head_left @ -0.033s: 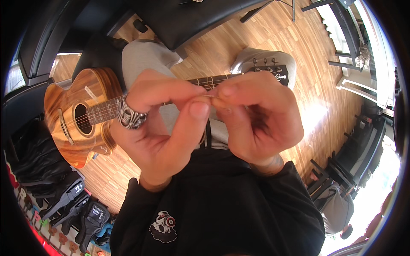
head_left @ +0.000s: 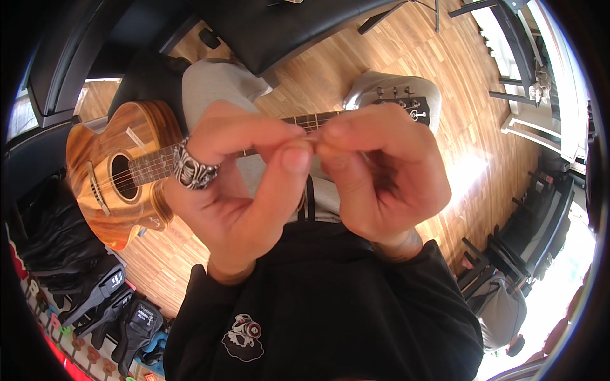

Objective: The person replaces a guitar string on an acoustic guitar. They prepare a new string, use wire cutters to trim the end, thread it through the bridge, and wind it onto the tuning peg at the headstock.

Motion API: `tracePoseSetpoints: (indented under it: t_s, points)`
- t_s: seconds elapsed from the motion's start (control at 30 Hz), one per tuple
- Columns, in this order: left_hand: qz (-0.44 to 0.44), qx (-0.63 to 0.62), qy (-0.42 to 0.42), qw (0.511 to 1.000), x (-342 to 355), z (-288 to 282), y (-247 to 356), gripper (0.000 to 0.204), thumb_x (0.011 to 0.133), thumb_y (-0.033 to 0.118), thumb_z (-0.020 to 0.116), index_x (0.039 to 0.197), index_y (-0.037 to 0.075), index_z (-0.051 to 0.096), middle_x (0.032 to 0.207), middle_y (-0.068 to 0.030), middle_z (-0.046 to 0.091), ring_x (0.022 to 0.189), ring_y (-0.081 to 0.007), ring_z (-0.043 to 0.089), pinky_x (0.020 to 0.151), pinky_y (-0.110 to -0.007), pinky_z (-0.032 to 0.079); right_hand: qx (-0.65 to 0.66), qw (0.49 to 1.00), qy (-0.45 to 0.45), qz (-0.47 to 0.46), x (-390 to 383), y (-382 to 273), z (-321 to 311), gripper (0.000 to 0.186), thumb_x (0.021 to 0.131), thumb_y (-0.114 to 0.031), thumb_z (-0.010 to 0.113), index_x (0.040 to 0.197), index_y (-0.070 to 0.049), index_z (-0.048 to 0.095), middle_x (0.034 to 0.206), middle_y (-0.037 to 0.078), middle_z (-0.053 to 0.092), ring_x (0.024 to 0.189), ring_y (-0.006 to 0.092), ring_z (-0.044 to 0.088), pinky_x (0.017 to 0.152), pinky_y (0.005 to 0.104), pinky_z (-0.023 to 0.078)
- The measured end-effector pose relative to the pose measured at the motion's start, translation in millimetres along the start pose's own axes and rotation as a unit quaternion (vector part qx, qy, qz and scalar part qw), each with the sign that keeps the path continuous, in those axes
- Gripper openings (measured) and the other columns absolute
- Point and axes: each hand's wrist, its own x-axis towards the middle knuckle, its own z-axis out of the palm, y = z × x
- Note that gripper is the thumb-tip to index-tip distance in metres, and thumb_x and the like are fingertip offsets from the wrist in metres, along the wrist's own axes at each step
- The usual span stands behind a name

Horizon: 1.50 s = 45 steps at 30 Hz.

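Observation:
Fingertip to fingertip, my two hands meet in the middle of the view, above my lap. My left hand (head_left: 238, 184), with a chunky silver ring (head_left: 194, 171) on one finger, is closed in a pinch of thumb and forefinger. Opposite it, my right hand (head_left: 391, 171) pinches the same way with its other fingers curled. Whatever sits between the tips is too small and hidden to name. Below the hands, an acoustic guitar (head_left: 92, 143) lies across my legs, its brown wooden body at the left. The black headstock (head_left: 426, 106) rests by my right knee; the hands hide part of the neck.
A black padded bench (head_left: 286, 32) stands ahead on the wooden floor (head_left: 330, 73). Black guitar bags (head_left: 136, 324) lean at the lower left. Along the right are a dark bench (head_left: 534, 222) and a white-framed opening (head_left: 565, 82). Another person (head_left: 502, 311) is at the lower right.
The fingertips of both hands have shifted very slightly, with a little more gap between the two pinches. The guitar has not visibly moved.

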Motion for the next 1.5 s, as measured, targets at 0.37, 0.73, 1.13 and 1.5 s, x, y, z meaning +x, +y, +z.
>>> tracePoseSetpoints:
  t_s: [0.37, 0.73, 1.13, 1.5]
  points:
    - [-0.023, -0.065, 0.085, 0.994, -3, 10, -8, 0.02, 0.08, -0.01, 0.071, 0.097, -0.002, 0.065, 0.077, -0.0029, 0.061, 0.064, -0.0072, 0.053, 0.063, -0.021, 0.041, -0.122, 0.987, 0.026, -0.103, 2, 13, 1, 0.028, 0.069, 0.012, 0.071, 0.096, 0.003, 0.068, 0.086, 0.014, 0.069, 0.068, 0.0217, 0.065, 0.055, 0.0261, 0.052]
    - [0.132, -0.047, 0.05, 0.989, -4, 9, -13, 0.024, 0.08, -0.01, 0.071, 0.101, -0.004, 0.063, 0.084, -0.0076, 0.061, 0.064, -0.0095, 0.053, 0.057, -0.021, 0.039, -0.063, 0.99, -0.019, -0.125, 5, 11, -8, 0.018, 0.084, 0.013, 0.062, 0.1, 0.004, 0.061, 0.088, 0.018, 0.07, 0.062, 0.0174, 0.064, 0.053, 0.0228, 0.049]
    - [-0.057, -0.175, -0.065, 0.981, -6, 0, -2, 0.018, 0.099, 0.016, 0.057, 0.108, 0.001, 0.054, 0.088, -0.0083, 0.048, 0.073, -0.0133, 0.05, 0.064, -0.026, 0.041, 0.088, 0.993, 0.013, 0.078, -1, 2, -11, 0.019, 0.095, -0.009, 0.064, 0.104, 0.007, 0.058, 0.082, 0.014, 0.067, 0.06, 0.0109, 0.062, 0.053, 0.0199, 0.048]
    - [-0.106, -0.217, -0.02, 0.97, -4, -8, -7, 0.016, 0.095, 0.01, 0.063, 0.104, -0.002, 0.058, 0.093, -0.0071, 0.056, 0.078, -0.0116, 0.051, 0.072, -0.024, 0.041, 0.233, 0.932, -0.006, 0.277, 7, -11, -12, 0.012, 0.09, -0.003, 0.067, 0.096, 0.007, 0.063, 0.083, 0.011, 0.068, 0.061, 0.0124, 0.064, 0.056, 0.0221, 0.05]
